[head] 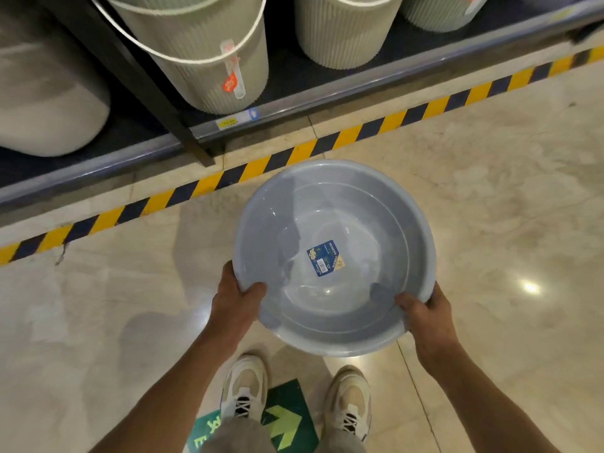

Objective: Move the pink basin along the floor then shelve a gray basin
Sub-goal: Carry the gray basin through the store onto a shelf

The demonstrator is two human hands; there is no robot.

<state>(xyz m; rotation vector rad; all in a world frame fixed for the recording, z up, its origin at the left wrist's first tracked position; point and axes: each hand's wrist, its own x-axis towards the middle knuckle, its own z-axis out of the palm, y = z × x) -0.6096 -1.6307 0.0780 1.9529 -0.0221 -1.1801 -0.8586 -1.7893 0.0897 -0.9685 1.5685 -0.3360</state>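
Both hands grip the gray basin (pixel 333 256) by its near rim, the left hand (pixel 237 300) at about 8 o'clock and the right hand (pixel 425 310) at about 4 o'clock, thumbs hooked inside. It is held level above the floor (pixel 490 207), just short of the striped tape (pixel 261 165). No pink basin shows, so the shelving step seems in hand. Next, carry it toward 11 o'clock onto the low shelf (pixel 294 103), clear of the ribbed buckets (pixel 202 50).
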